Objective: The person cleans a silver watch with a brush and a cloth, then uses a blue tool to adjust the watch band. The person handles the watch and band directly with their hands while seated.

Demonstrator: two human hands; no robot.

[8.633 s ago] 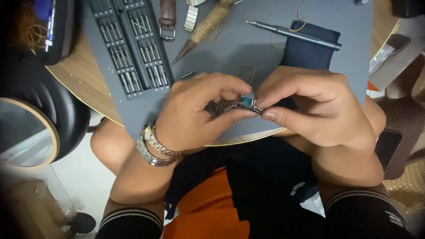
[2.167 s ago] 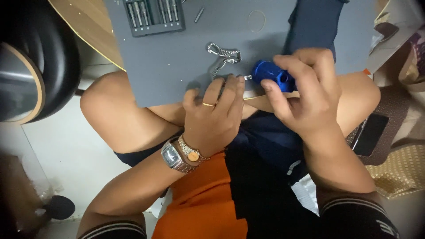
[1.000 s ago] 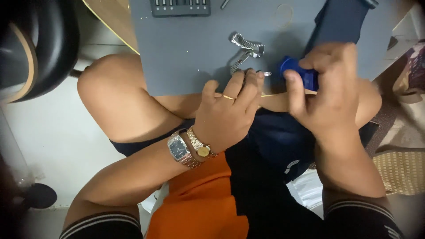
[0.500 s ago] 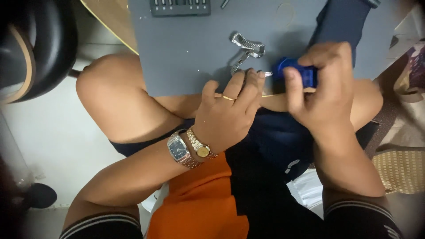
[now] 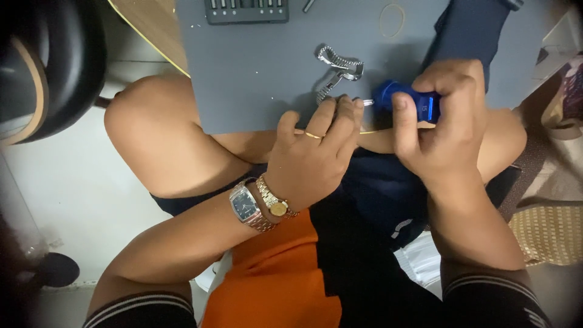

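My right hand grips a blue screwdriver handle whose thin metal tip points left toward my left fingertips. My left hand, with a gold ring and two watches on the wrist, pinches something small at the tip; the small part is hidden by the fingers. A silver metal watch bracelet lies on the grey work mat just beyond my left fingers.
A dark tray of screwdriver bits lies at the mat's far edge. A rubber band ring and a dark blue cloth lie at the far right. A round black stool stands at the left. My knees are under the mat.
Long ago both hands held a watch piece together. Over the last second the hands have barely shifted, staying at the mat's near edge with the screwdriver tip against the left fingers.
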